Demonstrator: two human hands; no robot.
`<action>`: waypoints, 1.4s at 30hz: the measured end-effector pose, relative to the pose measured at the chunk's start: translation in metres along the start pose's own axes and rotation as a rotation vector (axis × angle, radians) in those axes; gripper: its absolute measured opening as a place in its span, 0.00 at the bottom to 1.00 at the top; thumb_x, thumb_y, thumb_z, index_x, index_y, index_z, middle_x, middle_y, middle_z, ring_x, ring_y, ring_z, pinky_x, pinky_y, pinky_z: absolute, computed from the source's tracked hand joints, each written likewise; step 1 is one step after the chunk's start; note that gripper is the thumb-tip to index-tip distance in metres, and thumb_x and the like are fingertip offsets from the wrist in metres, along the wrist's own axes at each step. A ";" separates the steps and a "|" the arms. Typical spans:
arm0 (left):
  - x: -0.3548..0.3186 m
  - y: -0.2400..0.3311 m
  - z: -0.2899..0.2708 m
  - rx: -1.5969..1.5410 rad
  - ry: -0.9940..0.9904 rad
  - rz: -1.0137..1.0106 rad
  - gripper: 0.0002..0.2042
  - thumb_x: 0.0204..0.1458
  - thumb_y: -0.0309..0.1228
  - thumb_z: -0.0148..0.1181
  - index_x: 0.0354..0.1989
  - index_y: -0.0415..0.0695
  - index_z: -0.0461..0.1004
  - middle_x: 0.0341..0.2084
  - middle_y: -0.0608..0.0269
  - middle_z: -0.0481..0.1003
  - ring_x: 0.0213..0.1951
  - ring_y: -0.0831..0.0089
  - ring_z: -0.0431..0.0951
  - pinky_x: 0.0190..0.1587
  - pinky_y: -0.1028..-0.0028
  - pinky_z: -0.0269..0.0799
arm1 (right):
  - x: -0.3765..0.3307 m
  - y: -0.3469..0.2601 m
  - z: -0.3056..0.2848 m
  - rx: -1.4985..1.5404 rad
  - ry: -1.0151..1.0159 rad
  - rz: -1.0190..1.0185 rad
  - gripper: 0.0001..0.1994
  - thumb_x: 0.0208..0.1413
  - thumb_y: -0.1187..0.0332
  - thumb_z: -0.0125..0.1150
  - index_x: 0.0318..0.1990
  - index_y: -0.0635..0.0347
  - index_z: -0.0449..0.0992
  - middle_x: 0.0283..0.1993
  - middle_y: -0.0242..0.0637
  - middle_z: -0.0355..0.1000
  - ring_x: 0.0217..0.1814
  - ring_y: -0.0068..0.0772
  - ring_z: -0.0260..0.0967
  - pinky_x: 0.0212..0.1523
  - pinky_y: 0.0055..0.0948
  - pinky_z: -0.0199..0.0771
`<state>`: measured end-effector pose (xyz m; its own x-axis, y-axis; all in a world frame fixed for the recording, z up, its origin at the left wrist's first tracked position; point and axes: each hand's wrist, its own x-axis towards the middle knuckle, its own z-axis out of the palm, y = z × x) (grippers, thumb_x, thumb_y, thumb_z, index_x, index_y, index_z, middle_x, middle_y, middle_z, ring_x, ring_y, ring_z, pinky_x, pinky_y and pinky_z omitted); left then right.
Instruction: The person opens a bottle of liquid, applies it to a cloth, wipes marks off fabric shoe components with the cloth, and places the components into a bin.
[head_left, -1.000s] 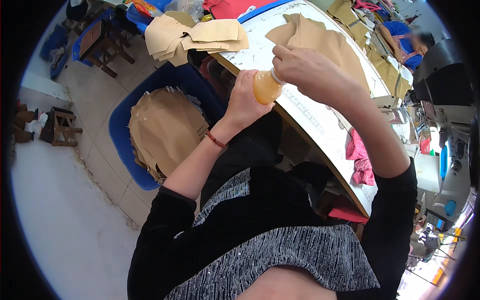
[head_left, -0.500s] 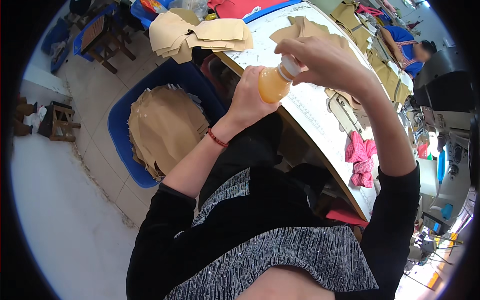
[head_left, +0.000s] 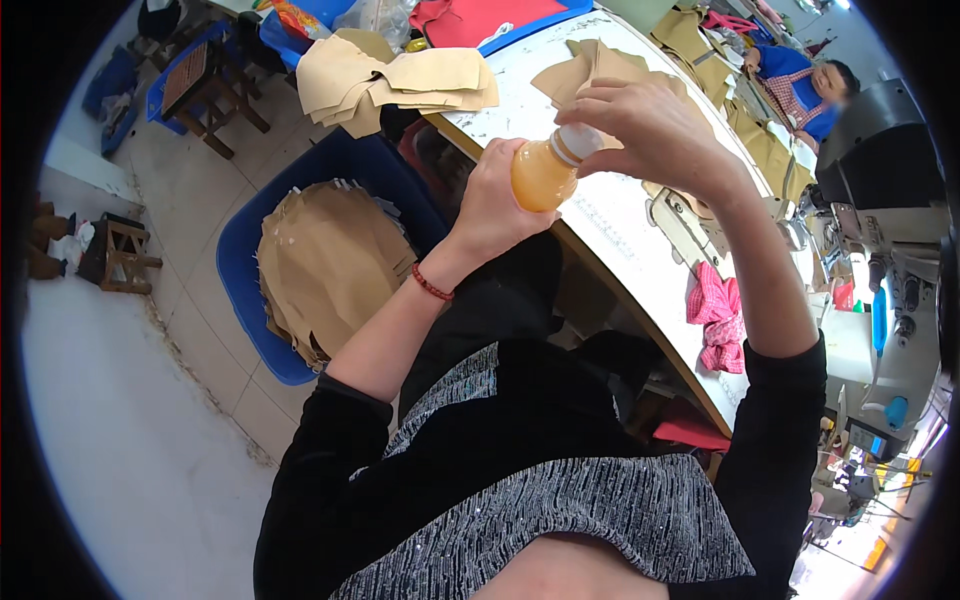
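Note:
My left hand [head_left: 492, 208] is wrapped round a clear bottle [head_left: 542, 180] of orange-yellow drink, tilted with its neck up and to the right. My right hand [head_left: 655, 138] curls over the white bottle cap [head_left: 578, 142], thumb on its near side and fingers over the top. The cap is still at the bottle's neck; whether it is loose I cannot tell. Both hands are above the near edge of the white table [head_left: 620, 245]. Tan fabric pieces [head_left: 590, 70] lie on the table behind my right hand.
Stacked tan fabric pieces [head_left: 400, 80] overhang the table's left corner. A blue bin [head_left: 235, 270] of tan pieces [head_left: 335, 260] stands on the floor. A pink checked cloth [head_left: 716, 315] lies at right near a sewing machine [head_left: 890, 230]. Another person [head_left: 800, 90] sits at the far right.
The bottle and both hands have shifted slightly left and down, the grips staying alike. The person at the far right has raised their head.

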<state>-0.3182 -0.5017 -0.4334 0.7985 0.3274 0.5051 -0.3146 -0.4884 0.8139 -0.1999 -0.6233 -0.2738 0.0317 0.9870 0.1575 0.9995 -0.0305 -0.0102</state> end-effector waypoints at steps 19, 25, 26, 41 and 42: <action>0.010 0.026 -0.001 -0.177 -0.104 0.008 0.30 0.30 0.28 0.74 0.44 0.39 0.66 0.37 0.56 0.70 0.39 0.62 0.73 0.44 0.69 0.70 | -0.033 -0.019 0.014 -0.131 0.294 0.039 0.12 0.59 0.62 0.51 0.39 0.60 0.77 0.32 0.37 0.69 0.37 0.36 0.72 0.30 0.34 0.73; 0.016 0.020 0.020 0.232 0.163 0.329 0.31 0.29 0.24 0.70 0.47 0.39 0.65 0.38 0.53 0.69 0.43 0.56 0.71 0.47 0.65 0.68 | -0.022 -0.031 0.012 -0.292 -0.112 0.549 0.17 0.61 0.56 0.46 0.41 0.61 0.73 0.23 0.41 0.70 0.26 0.46 0.70 0.29 0.39 0.68; 0.016 0.018 0.024 0.204 0.167 0.325 0.32 0.29 0.23 0.69 0.49 0.39 0.64 0.38 0.52 0.69 0.45 0.53 0.70 0.48 0.63 0.68 | -0.021 -0.029 0.008 -0.299 -0.103 0.541 0.17 0.61 0.56 0.46 0.41 0.61 0.73 0.23 0.41 0.70 0.26 0.46 0.70 0.29 0.39 0.68; 0.111 0.006 0.037 0.024 0.056 0.194 0.31 0.29 0.24 0.70 0.48 0.39 0.67 0.38 0.53 0.71 0.41 0.56 0.72 0.46 0.67 0.69 | 0.000 0.070 0.012 -0.322 0.363 0.462 0.13 0.56 0.64 0.54 0.20 0.55 0.67 0.17 0.39 0.67 0.17 0.39 0.68 0.19 0.38 0.65; 0.119 -0.002 0.042 0.105 0.036 0.298 0.30 0.28 0.23 0.68 0.47 0.38 0.67 0.37 0.50 0.70 0.42 0.51 0.71 0.45 0.64 0.69 | 0.000 0.080 0.018 -0.470 0.245 0.519 0.13 0.57 0.63 0.54 0.21 0.55 0.67 0.17 0.40 0.69 0.19 0.39 0.70 0.20 0.37 0.66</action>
<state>-0.2009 -0.4953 -0.3868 0.6599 0.1844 0.7284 -0.4761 -0.6474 0.5952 -0.1197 -0.6233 -0.2928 0.4458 0.7658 0.4635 0.7507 -0.6019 0.2723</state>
